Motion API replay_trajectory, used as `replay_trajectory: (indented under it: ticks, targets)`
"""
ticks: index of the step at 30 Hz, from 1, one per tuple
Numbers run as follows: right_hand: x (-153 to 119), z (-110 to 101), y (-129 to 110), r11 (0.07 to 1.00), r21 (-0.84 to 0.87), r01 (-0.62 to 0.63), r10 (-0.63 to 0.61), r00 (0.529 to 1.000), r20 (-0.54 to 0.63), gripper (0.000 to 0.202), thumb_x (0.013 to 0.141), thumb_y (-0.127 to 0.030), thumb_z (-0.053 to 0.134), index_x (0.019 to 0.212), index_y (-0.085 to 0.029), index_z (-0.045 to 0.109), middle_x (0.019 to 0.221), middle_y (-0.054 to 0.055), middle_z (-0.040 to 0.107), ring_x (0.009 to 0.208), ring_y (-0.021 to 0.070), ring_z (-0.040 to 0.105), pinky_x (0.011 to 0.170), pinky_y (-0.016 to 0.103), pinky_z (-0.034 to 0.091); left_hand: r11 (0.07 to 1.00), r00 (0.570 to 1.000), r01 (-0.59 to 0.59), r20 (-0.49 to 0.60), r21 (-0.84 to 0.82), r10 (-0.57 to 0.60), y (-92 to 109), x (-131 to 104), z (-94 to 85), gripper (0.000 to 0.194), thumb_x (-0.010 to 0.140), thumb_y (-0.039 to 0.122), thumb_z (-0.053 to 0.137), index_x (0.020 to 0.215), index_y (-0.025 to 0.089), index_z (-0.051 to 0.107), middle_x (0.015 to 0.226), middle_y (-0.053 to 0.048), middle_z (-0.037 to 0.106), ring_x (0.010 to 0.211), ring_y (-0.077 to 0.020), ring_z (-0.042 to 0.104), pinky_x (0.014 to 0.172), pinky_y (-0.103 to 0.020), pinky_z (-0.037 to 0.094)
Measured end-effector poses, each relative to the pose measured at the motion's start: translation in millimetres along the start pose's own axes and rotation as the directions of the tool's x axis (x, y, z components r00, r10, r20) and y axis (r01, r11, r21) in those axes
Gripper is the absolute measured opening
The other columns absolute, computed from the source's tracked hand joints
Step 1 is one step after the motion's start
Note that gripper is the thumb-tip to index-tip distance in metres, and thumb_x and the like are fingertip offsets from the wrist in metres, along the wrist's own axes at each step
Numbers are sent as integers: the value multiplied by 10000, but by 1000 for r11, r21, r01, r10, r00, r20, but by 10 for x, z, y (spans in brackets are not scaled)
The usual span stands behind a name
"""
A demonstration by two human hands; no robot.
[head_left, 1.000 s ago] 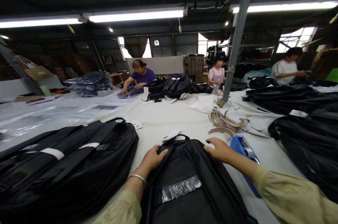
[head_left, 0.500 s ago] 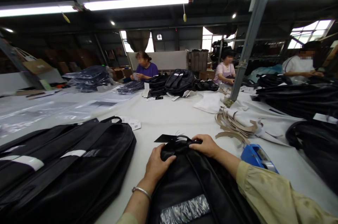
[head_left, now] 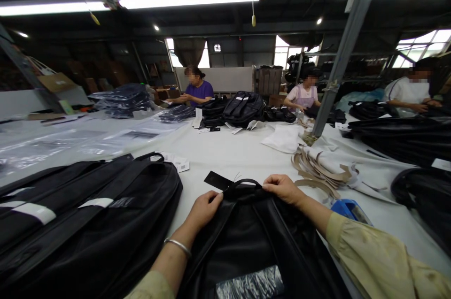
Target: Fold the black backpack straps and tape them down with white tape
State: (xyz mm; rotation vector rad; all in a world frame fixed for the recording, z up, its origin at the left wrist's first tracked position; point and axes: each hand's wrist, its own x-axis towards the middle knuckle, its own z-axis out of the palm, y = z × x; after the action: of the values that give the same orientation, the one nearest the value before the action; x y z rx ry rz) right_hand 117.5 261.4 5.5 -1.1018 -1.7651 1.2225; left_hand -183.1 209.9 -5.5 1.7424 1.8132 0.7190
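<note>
A black backpack [head_left: 243, 238] lies in front of me with its straps up and its top loop handle pointing away. My left hand [head_left: 206, 207] pinches its upper left edge, close to a black hang tag [head_left: 218, 180]. On the other side of the handle, my right hand [head_left: 282, 188] grips the upper right edge between thumb and fingers. Lower on the backpack is a plastic-wrapped patch [head_left: 250, 284].
More black backpacks [head_left: 141, 214] lie at the left. Beige strips [head_left: 317, 172] and a blue tape dispenser [head_left: 350, 210] are at the right, near a metal post [head_left: 343, 55]. Three people work across the white table [head_left: 211, 151], among piled bags.
Both hands have moved apart to the backpack's top corners, and its top edge is spread wider. The loop handle now stands clearer, and the hang tag has turned. The view has shifted slightly.
</note>
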Motion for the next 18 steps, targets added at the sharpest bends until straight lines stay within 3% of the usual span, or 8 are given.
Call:
replay_trajectory:
  ticks: [4, 7, 11, 13, 18]
  targets:
    - [39, -40, 70, 931, -365, -6, 52, 992, 119, 318, 787, -393, 585, 942, -156, 730, 888, 69, 731, 843, 210, 647, 785, 302, 474, 989, 989, 139, 37, 60, -141, -13, 167, 141, 183, 724, 245, 526, 651, 169, 676, 661, -55, 685, 705, -222, 645, 644, -288, 455]
    - [125, -4, 80, 821, -569, -42, 154, 977, 150, 302, 772, -401, 597, 856, -154, 750, 873, 106, 730, 860, 251, 651, 785, 333, 464, 981, 982, 175, 61, 81, -180, -11, 281, 226, 128, 666, 186, 540, 596, 180, 647, 610, -43, 655, 667, -206, 622, 602, -271, 428]
    - [319, 191, 55, 738, -638, -219, 347, 934, 81, 405, 561, -497, 781, 759, -147, 737, 757, 106, 704, 762, 279, 645, 657, 330, 458, 983, 983, 161, 71, 89, -167, 33, 331, 269, 115, 649, 136, 543, 565, 183, 607, 638, -48, 646, 727, -206, 607, 653, -271, 423]
    - [393, 308, 56, 750, -618, -235, 327, 944, 37, 386, 501, -430, 821, 751, -151, 725, 743, 87, 695, 745, 265, 638, 636, 314, 449, 985, 985, 155, 70, 71, -160, 31, 302, 266, 119, 673, 136, 531, 582, 181, 594, 668, -47, 644, 749, -200, 599, 669, -267, 424]
    - [367, 393, 105, 872, -480, -93, 133, 990, 49, 188, 744, -350, 630, 781, -177, 693, 732, 12, 670, 736, 170, 604, 663, 255, 435, 981, 977, 190, 108, -39, -185, -87, 225, 201, 146, 766, 211, 478, 680, 178, 592, 669, -22, 630, 673, -175, 593, 602, -256, 436]
